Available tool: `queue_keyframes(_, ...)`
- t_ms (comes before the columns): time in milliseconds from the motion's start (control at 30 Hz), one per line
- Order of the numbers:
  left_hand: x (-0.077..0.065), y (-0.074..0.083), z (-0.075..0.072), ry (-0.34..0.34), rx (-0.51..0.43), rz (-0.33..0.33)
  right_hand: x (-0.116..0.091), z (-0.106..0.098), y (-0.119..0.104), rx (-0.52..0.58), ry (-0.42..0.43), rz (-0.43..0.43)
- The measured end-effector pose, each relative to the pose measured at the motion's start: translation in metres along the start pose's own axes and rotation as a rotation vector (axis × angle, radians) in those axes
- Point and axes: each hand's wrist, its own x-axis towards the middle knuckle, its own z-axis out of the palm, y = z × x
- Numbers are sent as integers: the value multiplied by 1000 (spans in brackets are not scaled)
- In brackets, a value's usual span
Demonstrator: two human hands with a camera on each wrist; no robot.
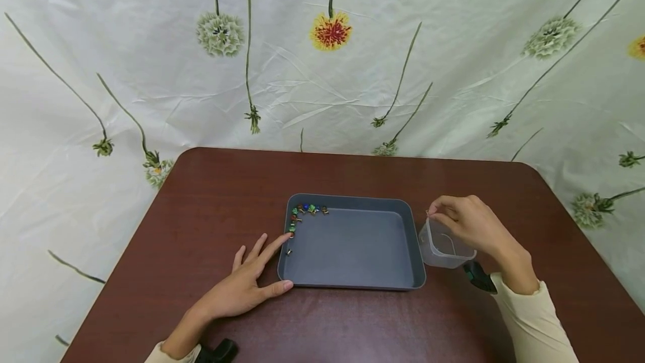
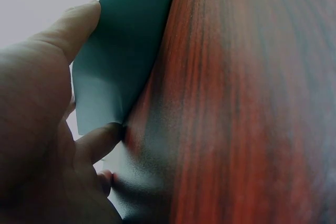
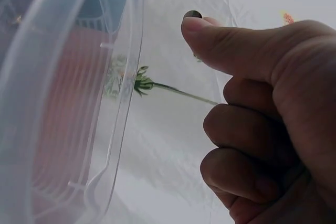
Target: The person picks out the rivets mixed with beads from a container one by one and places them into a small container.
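Observation:
A grey rectangular tray (image 1: 353, 245) lies on the table, with several small coloured bead-like pieces (image 1: 312, 209) with gold-coloured parts along its left and back walls. My left hand (image 1: 242, 287) has its fingers spread at the tray's left side. Its index fingertip reaches over the rim by the row, and the thumb touches the front left corner. Above the back of a clear plastic container (image 1: 443, 248), my right hand (image 1: 471, 223) pinches a small dark rounded piece (image 3: 192, 13) between thumb and index finger. The remaining fingers are curled in. Most of that piece is hidden by the fingertips.
The container stands right against the tray's right side on a brown wooden table (image 1: 242, 184). Behind the table hangs a white flower-printed cloth (image 1: 282, 83). A single small piece (image 1: 289, 251) lies apart near the tray's left wall.

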Motion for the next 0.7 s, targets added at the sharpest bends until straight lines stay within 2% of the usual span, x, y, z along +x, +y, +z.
queue_keyframes(700, 2, 0, 1, 6, -3, 7, -9, -3, 9, -39, 22, 36)
